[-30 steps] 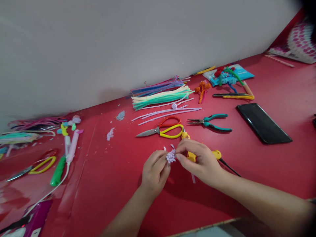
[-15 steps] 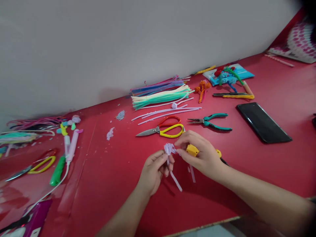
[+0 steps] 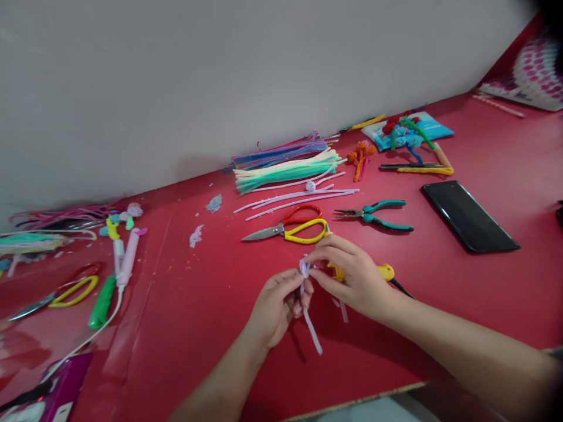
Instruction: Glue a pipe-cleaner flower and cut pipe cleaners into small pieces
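Observation:
Between my fingers is a lilac pipe cleaner flower (image 3: 305, 267), its stem hanging down over the red table (image 3: 197, 351). My left hand (image 3: 281, 302) pinches it just below the head. From the right, my right hand (image 3: 352, 275) closes thumb and fingers on the flower's head, partly covering it. A yellow tool with a black cord (image 3: 386, 272) lies behind my right hand, mostly hidden. Beneath that hand a short lilac strip (image 3: 343, 312) shows. Scissors with red and yellow handles (image 3: 284, 228) rest just beyond my hands, near teal-handled pliers (image 3: 372, 215).
Bundles of pipe cleaners (image 3: 285, 170) lie along the wall, with loose lilac ones (image 3: 303, 202) in front. A black phone (image 3: 470, 217) is at the right. Lilac fluff (image 3: 196, 235) dots the middle. At the left are a pink corded tool (image 3: 129, 258) and more scissors (image 3: 73, 293).
My right fingers have moved left and now close on the flower's head, which was uncovered before. The head has shifted slightly right, and its stem hangs a little lower.

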`<act>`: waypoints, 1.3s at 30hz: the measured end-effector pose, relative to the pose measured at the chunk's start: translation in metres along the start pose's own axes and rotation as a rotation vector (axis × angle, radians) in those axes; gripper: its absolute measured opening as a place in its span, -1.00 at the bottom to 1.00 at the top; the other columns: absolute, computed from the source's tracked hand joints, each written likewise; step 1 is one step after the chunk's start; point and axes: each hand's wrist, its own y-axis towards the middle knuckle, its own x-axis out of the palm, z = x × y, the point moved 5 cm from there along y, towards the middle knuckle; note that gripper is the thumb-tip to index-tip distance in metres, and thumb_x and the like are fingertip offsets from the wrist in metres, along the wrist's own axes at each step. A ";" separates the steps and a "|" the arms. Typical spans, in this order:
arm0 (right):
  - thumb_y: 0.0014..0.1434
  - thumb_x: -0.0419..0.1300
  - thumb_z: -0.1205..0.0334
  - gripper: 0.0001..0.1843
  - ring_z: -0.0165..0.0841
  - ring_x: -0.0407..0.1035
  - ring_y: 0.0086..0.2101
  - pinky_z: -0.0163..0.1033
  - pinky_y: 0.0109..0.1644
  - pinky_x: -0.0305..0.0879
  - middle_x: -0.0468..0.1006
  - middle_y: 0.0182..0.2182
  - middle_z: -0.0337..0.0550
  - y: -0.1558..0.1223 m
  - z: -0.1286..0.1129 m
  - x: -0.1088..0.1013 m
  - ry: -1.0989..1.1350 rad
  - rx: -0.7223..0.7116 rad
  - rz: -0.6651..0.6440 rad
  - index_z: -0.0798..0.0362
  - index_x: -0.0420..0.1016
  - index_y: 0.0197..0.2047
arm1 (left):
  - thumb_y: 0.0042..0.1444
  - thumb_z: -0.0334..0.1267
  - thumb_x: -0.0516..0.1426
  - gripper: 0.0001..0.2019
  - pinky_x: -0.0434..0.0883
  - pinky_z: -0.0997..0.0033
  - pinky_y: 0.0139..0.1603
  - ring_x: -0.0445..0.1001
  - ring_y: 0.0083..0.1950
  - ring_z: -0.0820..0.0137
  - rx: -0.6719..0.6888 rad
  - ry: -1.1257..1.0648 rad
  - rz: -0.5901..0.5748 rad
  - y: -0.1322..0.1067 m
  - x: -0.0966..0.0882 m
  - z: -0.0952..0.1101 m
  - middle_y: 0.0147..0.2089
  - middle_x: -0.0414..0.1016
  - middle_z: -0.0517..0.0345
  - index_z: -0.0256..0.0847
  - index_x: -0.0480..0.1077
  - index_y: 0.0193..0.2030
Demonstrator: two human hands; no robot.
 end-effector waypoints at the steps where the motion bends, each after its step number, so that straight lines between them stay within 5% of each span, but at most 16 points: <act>1: 0.07 0.04 0.32 -0.84 -0.40 0.26 -0.30 -0.26 -0.21 0.23 0.37 -0.34 -0.14 0.000 0.000 0.000 -0.005 -0.001 0.003 0.04 0.37 -0.24 | 0.05 -0.25 0.00 -0.79 -0.02 0.58 -0.64 0.08 -0.68 0.64 0.000 0.002 -0.001 0.000 0.000 0.000 -0.66 0.24 0.23 -0.32 0.31 -0.50; 16: 0.07 0.04 0.31 -0.83 -0.40 0.26 -0.30 -0.27 -0.22 0.22 0.38 -0.34 -0.14 -0.001 0.001 0.001 0.017 0.013 0.009 0.05 0.36 -0.23 | 0.03 -0.24 0.03 -0.79 0.01 0.58 -0.62 0.11 -0.64 0.61 0.034 0.080 0.053 0.000 -0.001 0.003 -0.64 0.24 0.22 -0.32 0.32 -0.52; 22: 0.11 -0.01 0.31 -0.85 -0.43 0.26 -0.38 -0.30 -0.28 0.20 0.37 -0.41 -0.18 0.001 0.009 -0.008 -0.019 0.088 0.082 0.05 0.33 -0.25 | 0.03 -0.21 0.04 -0.80 0.04 0.57 -0.60 0.10 -0.65 0.63 0.151 0.237 0.135 0.000 -0.008 0.009 -0.57 0.33 0.19 -0.32 0.39 -0.37; 28: 0.02 0.05 0.27 -0.85 -0.38 0.27 -0.36 -0.29 -0.29 0.16 0.35 -0.33 -0.12 -0.001 0.032 -0.019 -0.467 0.166 -0.158 0.07 0.34 -0.29 | -0.03 -0.21 0.09 -0.82 0.01 0.60 -0.65 0.06 -0.67 0.66 0.216 0.126 0.241 0.004 -0.022 0.016 -0.53 0.37 0.17 -0.32 0.38 -0.37; 33: -0.08 0.12 0.23 -0.64 -0.27 0.25 -0.22 -0.23 -0.17 0.16 0.32 -0.24 -0.04 -0.013 0.043 -0.028 -0.650 0.183 -0.404 0.09 0.26 -0.15 | -0.05 -0.25 0.11 -0.84 0.04 0.63 -0.66 0.09 -0.66 0.69 0.268 0.030 0.225 0.007 -0.027 0.021 -0.46 0.41 0.13 -0.32 0.35 -0.37; 39: -0.17 0.11 0.38 -0.73 -0.18 0.23 -0.21 -0.18 -0.18 0.13 0.35 -0.30 0.03 -0.023 0.037 -0.019 -0.942 0.127 -0.417 0.13 0.33 -0.29 | -0.08 -0.23 0.13 -0.83 0.07 0.61 -0.68 0.13 -0.68 0.66 0.331 0.051 0.243 0.005 -0.025 0.024 -0.50 0.40 0.16 -0.32 0.33 -0.40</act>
